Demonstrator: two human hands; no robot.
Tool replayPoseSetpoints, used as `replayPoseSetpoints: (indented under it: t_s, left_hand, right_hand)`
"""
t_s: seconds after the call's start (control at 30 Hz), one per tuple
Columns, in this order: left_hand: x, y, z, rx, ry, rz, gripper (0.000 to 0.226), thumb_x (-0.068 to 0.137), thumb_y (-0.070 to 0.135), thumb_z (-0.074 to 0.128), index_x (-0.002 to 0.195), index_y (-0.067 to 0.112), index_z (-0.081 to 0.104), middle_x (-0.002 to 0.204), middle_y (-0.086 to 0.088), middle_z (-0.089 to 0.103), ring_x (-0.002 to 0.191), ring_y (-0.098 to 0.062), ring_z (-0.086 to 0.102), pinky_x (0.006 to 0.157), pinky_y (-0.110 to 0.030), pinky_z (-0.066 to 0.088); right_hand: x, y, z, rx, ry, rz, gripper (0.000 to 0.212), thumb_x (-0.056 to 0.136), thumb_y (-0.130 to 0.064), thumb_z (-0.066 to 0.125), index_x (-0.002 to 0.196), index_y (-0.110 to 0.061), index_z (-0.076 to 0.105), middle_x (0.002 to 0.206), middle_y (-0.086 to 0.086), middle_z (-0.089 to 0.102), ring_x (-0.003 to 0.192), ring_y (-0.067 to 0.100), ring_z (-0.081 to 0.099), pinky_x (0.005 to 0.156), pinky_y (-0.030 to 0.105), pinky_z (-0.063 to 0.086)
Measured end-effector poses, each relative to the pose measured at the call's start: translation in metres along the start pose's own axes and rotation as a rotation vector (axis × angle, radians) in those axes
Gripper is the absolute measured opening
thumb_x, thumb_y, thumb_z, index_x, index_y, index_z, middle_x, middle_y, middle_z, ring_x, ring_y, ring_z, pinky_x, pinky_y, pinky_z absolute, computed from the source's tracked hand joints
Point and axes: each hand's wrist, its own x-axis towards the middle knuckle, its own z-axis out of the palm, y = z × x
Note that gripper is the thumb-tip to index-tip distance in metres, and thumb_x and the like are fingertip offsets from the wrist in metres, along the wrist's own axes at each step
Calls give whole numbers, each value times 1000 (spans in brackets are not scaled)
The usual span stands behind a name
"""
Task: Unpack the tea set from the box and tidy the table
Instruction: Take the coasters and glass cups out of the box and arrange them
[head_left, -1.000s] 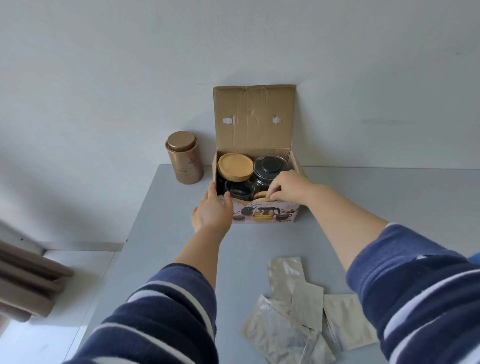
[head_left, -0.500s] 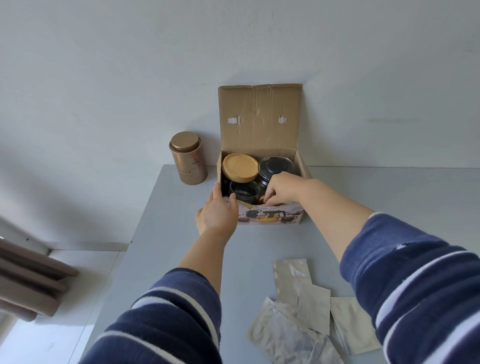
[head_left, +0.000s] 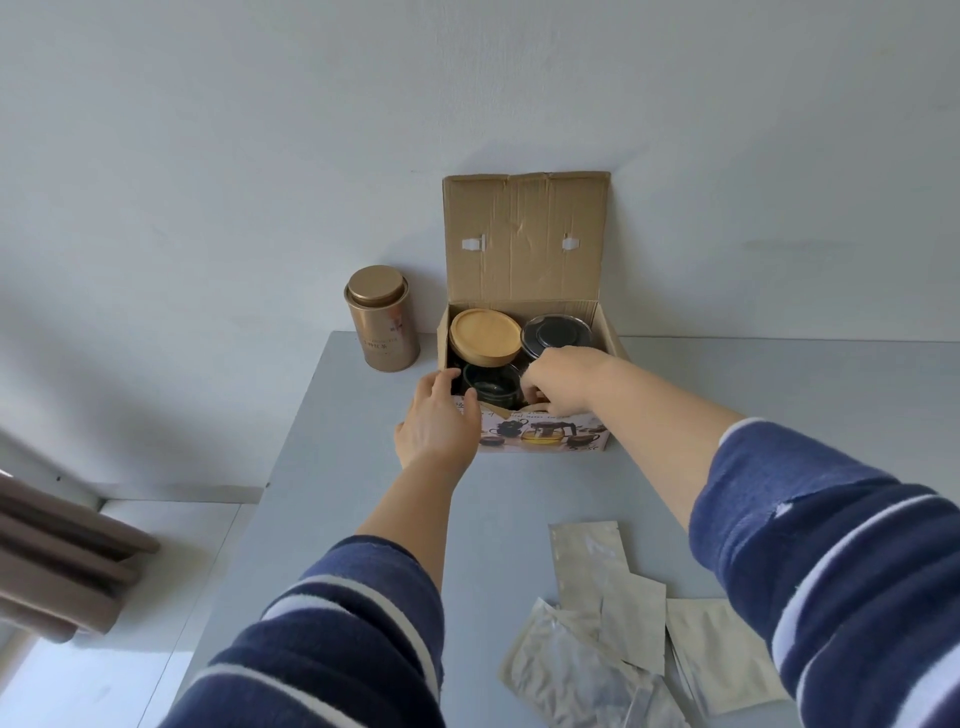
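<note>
An open cardboard box (head_left: 524, 244) stands at the far side of the grey table, its lid flap upright against the wall. Inside are a jar with a round wooden lid (head_left: 484, 336), a dark glass lid (head_left: 557, 336) and a dark glass cup (head_left: 491, 387). My left hand (head_left: 436, 423) rests against the box's front left corner, thumb over the rim. My right hand (head_left: 558, 376) reaches into the front right of the box, fingers curled down around something light brown that is mostly hidden.
A copper tea tin (head_left: 382, 325) stands left of the box at the table's back corner. Several silvery foil pouches (head_left: 613, 623) lie on the near right of the table (head_left: 337, 467). A brown curtain (head_left: 57, 561) hangs at far left, beyond the table edge.
My right hand has dipped deeper into the front right of the box, fingers curling down. My left hand has stayed at the front left corner. The camera view shifted slightly.
</note>
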Motion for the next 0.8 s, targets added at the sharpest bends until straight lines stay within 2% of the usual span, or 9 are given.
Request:
replayPoseSetpoints:
  t_s: [0.1,0.2,0.27,0.33,0.4,0.5,0.57,0.67,0.8]
  left_hand:
    - [-1,0,2,1,-14,-4,44,98,42,38,140,28,43,148,7,37,114,-21,58,95,-46,50]
    - [3,3,0,10,-3,-12,45,96,38,42,138,25,47,147,7,37,120,-21,54,96,-45,49]
    - [7,8,-4,47,73,11,42,93,33,48,133,22,54,142,4,41,124,-20,47,97,-43,48]
    - [12,18,-11,58,172,22,33,93,26,49,123,19,61,129,-1,48,115,-21,49,88,-38,49]
    - [21,31,-19,-13,190,-39,28,94,19,45,109,12,68,114,-6,57,93,-23,56,71,-34,48]
    - [36,46,-27,-76,72,-165,20,89,11,48,93,2,66,87,-13,63,79,-29,61,60,-32,46]
    - [42,54,-33,-96,-6,-237,7,88,8,52,87,4,58,76,-9,56,75,-26,58,58,-30,44]
    - [53,65,-38,-130,-94,-278,3,86,8,54,85,8,52,83,-11,58,84,-27,62,71,-35,56]
    - [62,77,-37,-254,-173,-315,29,88,8,54,117,5,57,120,-18,62,108,-35,62,93,-45,54]
  right_hand:
    - [-7,2,9,69,92,5,26,84,4,53,95,-18,62,85,1,56,77,25,54,52,26,35]
    - [-11,4,17,125,127,39,34,90,-2,50,104,-24,71,102,2,65,89,25,60,63,30,40]
    - [-14,5,20,145,155,34,31,91,-6,52,104,-24,72,106,1,69,91,25,63,66,30,43]
    - [-14,6,22,150,188,50,22,89,-6,54,96,-22,66,96,5,65,82,26,59,64,32,44]
    - [-14,6,23,158,203,85,16,89,-9,57,99,-21,56,100,8,65,80,27,57,65,35,46]
    - [-9,4,21,124,128,127,35,92,-11,57,126,-17,55,117,12,65,97,30,63,77,37,52]
    - [-5,3,20,82,102,118,34,92,-7,55,124,-16,60,116,11,67,98,30,65,80,38,56]
    - [-7,1,18,5,166,94,26,91,-8,54,112,-17,67,108,8,70,92,27,66,75,37,56]
    - [-19,-2,20,-17,271,110,26,91,-7,52,112,-17,64,106,9,69,94,31,65,69,34,48]
